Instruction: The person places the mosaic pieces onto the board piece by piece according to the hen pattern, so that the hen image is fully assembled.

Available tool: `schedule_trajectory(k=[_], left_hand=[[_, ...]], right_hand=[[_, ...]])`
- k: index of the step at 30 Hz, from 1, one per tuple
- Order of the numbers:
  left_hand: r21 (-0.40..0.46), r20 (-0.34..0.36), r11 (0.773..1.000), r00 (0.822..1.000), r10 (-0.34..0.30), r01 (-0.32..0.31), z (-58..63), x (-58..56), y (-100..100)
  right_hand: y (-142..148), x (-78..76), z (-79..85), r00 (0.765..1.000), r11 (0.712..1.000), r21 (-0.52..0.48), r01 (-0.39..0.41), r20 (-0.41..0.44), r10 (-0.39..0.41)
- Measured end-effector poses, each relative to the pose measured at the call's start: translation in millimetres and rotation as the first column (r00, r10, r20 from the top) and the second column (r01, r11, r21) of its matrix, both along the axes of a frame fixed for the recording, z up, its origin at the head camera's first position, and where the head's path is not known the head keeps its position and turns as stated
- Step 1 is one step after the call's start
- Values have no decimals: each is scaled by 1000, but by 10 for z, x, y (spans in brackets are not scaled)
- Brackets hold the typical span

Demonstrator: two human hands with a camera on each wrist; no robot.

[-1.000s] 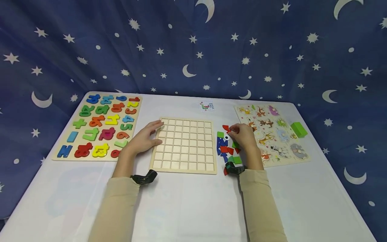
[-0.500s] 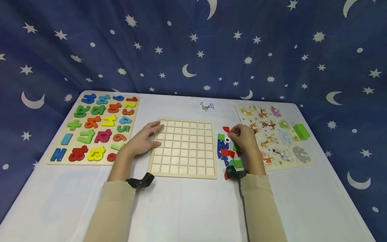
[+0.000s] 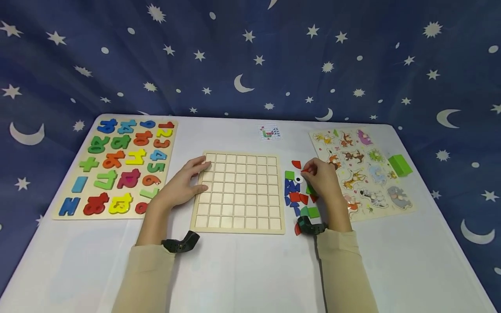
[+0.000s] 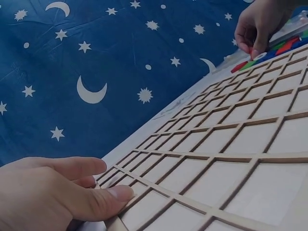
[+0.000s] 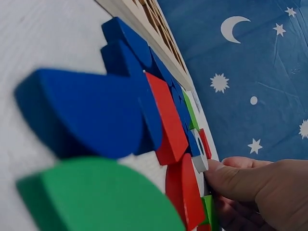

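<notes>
A wooden grid board (image 3: 237,231) with raised square cells lies flat in the middle. Along its left edge rests my left hand (image 3: 182,183), thumb and fingers spread; in the left wrist view the thumb (image 4: 103,199) lies over the rim. Right of the board, my right hand (image 3: 322,177) pinches a small red wooden piece (image 3: 304,170) between thumb and fingertips, just above the loose pieces. Around it lie a red quarter-round piece (image 3: 296,164), a white ring-shaped piece (image 3: 298,179), a green square (image 3: 289,174) and several blue pieces (image 3: 289,187).
At the left lies a number puzzle board (image 3: 88,215) with colourful thick numerals. An animal puzzle board (image 3: 397,208) is at the right, a green block (image 3: 400,165) beside it. Behind the grid board sits a small pattern card (image 3: 270,132). A starry cloth (image 3: 250,56) hangs at the back.
The head view has shifted slightly. My right hand has drawn a little to the right with the red piece, away from the other red piece. My left hand stays at the board's edge.
</notes>
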State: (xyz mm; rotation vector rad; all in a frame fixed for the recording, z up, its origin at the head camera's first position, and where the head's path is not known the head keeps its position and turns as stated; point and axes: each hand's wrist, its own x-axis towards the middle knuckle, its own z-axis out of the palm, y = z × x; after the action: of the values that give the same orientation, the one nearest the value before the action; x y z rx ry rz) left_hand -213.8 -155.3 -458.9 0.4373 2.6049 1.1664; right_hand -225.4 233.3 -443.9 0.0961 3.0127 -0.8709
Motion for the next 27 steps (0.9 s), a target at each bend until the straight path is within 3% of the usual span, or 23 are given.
schedule_trajectory(k=[7,12,15,22,27], left_hand=[[4,-35,1000,999,-8,8,65,-53,6],[32,-23,999,1000,1,0,32,30,-21],[34,-6,999,1000,3,-3,-6,-20,-40],[48,26,998,999,34,-35,-60,3,-2],[46,18,998,999,29,-30,4,7,-7]], right_hand=[[23,-9,56,1000,1000,2,-5,27,5],[6,45,72,997,1000,-4,-29,77,29],[-16,20,38,995,1000,-27,-15,95,18],[40,5,22,996,1000,-31,2,84,1],[35,10,28,997,1000,-27,13,78,-11]])
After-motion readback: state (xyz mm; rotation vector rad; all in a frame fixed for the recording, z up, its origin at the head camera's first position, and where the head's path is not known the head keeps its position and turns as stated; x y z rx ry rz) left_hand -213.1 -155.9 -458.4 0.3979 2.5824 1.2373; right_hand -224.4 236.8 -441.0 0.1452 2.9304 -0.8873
